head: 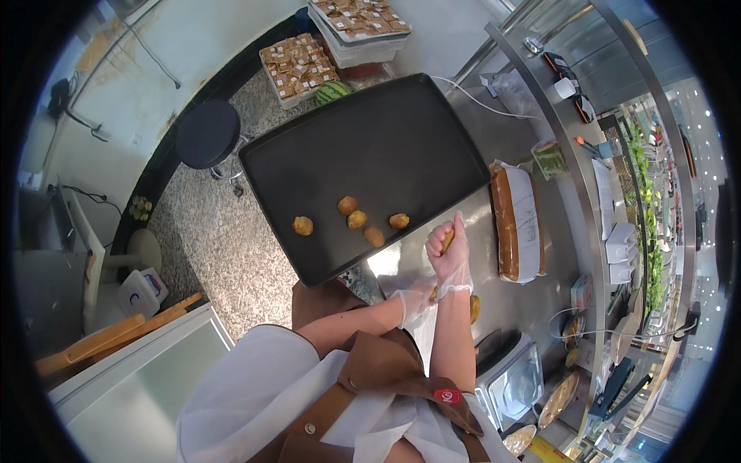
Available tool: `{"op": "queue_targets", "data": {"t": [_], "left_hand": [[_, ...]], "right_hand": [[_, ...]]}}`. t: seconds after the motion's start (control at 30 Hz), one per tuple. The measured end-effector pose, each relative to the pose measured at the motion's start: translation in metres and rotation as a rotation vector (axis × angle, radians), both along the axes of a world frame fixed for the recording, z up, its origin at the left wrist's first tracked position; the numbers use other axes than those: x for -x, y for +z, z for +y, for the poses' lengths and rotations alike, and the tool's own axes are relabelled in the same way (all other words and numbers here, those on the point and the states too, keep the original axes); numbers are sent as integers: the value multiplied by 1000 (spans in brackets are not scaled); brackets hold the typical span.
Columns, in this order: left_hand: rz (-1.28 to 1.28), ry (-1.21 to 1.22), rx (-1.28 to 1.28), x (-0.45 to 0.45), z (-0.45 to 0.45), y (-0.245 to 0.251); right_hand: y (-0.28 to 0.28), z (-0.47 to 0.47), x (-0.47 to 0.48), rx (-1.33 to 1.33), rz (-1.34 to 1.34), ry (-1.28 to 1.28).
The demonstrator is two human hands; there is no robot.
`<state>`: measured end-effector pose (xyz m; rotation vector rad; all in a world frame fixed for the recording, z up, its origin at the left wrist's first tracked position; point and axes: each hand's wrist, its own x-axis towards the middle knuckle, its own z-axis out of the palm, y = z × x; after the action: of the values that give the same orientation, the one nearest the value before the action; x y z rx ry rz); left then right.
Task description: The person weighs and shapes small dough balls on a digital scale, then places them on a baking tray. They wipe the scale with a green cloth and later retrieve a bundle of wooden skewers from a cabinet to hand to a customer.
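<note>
My right hand [448, 250], in a clear plastic glove, is closed in a fist around a yellow-brown dough-like lump [447, 241]; part of the lump shows between the fingers and thumb. Behind my right forearm, my left hand [421, 304] is mostly hidden, with its gloved wrist showing. A yellow-brown piece [474, 309] shows just right of that forearm; whether my left hand touches it is unclear. Ahead and to the left is a large black baking tray [370, 144]. Several rough yellow-brown balls [357, 219] sit on its near part, one apart at the left.
A long brown packaged block [517, 223] lies on the steel counter [556, 243] at the right. Clear plastic containers [515, 382] stand near my right side. Beyond the tray are a watermelon [332, 92], crates of small packets [298, 66] and a round black stool [207, 134].
</note>
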<state>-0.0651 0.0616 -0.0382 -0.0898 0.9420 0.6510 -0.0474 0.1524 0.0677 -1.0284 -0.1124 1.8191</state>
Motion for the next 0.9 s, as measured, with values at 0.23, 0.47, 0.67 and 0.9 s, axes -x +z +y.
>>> {"op": "queue_targets", "data": {"t": [0.23,0.47,0.67,0.9], "left_hand": [[177,-187,-457,10,-6,4],[59,-158,-371,-1,-3,-10],[-42,-70,-116,-4,3,1],[-78,-55,-99,-7,2,3]], "right_hand": [[1,2,-4,-226,347,182],[25,3,12,47,416,-194],[0,3,-3,-4,200,-27],[-16,-1,-6,-82,226,79]]}}
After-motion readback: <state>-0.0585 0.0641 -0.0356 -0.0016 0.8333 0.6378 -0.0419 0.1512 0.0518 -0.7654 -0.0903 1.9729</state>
